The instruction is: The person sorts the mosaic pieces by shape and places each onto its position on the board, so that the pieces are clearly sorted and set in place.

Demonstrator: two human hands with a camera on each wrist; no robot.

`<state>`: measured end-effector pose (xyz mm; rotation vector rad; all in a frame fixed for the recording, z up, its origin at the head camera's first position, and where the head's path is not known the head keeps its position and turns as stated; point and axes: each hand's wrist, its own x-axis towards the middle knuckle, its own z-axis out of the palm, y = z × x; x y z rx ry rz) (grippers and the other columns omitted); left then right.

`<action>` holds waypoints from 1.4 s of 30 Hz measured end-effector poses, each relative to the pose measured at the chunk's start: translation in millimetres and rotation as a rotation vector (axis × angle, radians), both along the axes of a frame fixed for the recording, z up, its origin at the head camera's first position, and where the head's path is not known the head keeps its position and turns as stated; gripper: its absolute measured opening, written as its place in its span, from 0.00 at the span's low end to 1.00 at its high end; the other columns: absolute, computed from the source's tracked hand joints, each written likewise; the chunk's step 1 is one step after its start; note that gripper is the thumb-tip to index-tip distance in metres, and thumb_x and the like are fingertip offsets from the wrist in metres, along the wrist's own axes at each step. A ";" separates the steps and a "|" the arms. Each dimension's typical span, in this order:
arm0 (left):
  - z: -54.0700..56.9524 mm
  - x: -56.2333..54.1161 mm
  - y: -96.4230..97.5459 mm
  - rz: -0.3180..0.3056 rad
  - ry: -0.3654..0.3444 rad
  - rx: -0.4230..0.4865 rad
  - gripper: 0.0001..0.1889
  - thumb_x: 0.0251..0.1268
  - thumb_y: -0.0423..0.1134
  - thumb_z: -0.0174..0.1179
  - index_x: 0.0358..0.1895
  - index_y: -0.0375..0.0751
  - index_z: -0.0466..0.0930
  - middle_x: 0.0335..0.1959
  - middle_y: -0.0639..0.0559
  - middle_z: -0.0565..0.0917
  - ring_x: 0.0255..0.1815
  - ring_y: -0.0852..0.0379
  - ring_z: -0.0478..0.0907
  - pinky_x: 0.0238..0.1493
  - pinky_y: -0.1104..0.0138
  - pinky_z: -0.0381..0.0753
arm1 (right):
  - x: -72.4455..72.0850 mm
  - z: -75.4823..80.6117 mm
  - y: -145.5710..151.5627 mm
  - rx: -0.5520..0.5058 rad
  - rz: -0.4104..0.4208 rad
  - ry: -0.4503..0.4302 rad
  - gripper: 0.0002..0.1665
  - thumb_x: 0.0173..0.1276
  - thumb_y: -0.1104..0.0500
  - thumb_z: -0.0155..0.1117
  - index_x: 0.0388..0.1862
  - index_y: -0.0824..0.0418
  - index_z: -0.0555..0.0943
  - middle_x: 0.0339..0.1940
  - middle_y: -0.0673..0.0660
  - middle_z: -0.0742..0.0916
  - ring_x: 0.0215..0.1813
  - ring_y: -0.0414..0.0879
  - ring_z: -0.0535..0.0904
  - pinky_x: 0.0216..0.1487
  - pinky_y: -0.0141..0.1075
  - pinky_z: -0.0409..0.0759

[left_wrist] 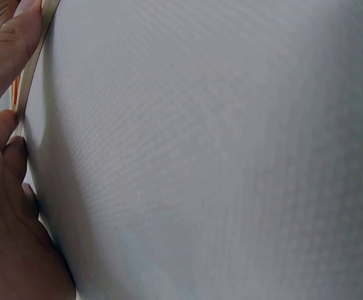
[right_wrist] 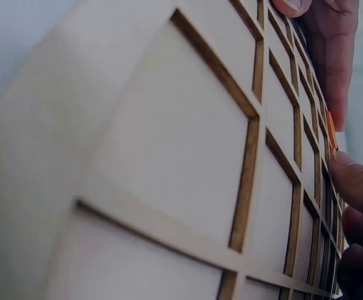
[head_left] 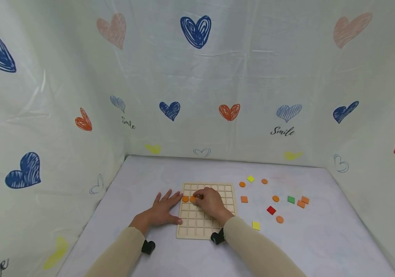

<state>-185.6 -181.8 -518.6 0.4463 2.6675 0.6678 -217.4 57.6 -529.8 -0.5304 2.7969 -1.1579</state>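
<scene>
A square wooden grid board [head_left: 187, 232] lies on the table, two orange discs showing in one row near its left edge. The outer orange disc [head_left: 185, 199] sits in the leftmost cell. My right hand [head_left: 212, 203] reaches over the board and pinches the second orange disc [head_left: 192, 199] between thumb and fingers; its fingertips partly cover it. In the right wrist view, an orange edge [right_wrist: 332, 130] shows near the thumb. My left hand [head_left: 162, 209] rests spread at the board's left side, with fingertips and thumb touching its edge.
Right of the board lie loose flat pieces: several orange discs [head_left: 279, 219], orange squares [head_left: 244, 199], yellow squares [head_left: 256, 226], a red square [head_left: 271, 210] and a green square [head_left: 291, 199]. A white curtain [head_left: 245, 77] with printed hearts surrounds the table.
</scene>
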 end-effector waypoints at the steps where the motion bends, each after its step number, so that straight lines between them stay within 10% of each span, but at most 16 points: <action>1: 0.4 0.5 0.2 0.002 0.000 0.007 0.55 0.57 0.61 0.77 0.85 0.46 0.59 0.87 0.48 0.57 0.89 0.40 0.40 0.86 0.38 0.30 | 0.2 0.0 0.9 -0.011 0.002 -0.003 0.14 0.69 0.56 0.75 0.52 0.54 0.91 0.36 0.48 0.85 0.37 0.40 0.76 0.41 0.35 0.78; 20: -1.1 -0.9 0.8 0.033 -0.016 0.016 0.57 0.55 0.61 0.77 0.85 0.49 0.57 0.87 0.50 0.56 0.90 0.42 0.39 0.86 0.42 0.27 | 20.4 26.0 74.8 -0.180 -0.117 0.001 0.14 0.73 0.59 0.71 0.56 0.55 0.89 0.49 0.51 0.87 0.52 0.46 0.77 0.51 0.41 0.77; 36: -0.4 0.9 -0.5 0.027 -0.018 0.040 0.56 0.56 0.60 0.77 0.85 0.47 0.57 0.87 0.49 0.56 0.90 0.41 0.38 0.86 0.41 0.27 | 56.4 24.7 202.7 0.015 -0.283 0.001 0.15 0.71 0.58 0.74 0.56 0.53 0.90 0.56 0.52 0.88 0.57 0.52 0.77 0.50 0.38 0.79; 42: -1.5 0.9 0.2 0.025 -0.025 0.035 0.56 0.56 0.61 0.77 0.85 0.48 0.57 0.87 0.50 0.56 0.90 0.42 0.38 0.86 0.41 0.26 | 70.5 20.2 244.3 0.086 -0.319 -0.082 0.18 0.73 0.57 0.72 0.60 0.56 0.87 0.64 0.61 0.84 0.64 0.60 0.77 0.60 0.56 0.81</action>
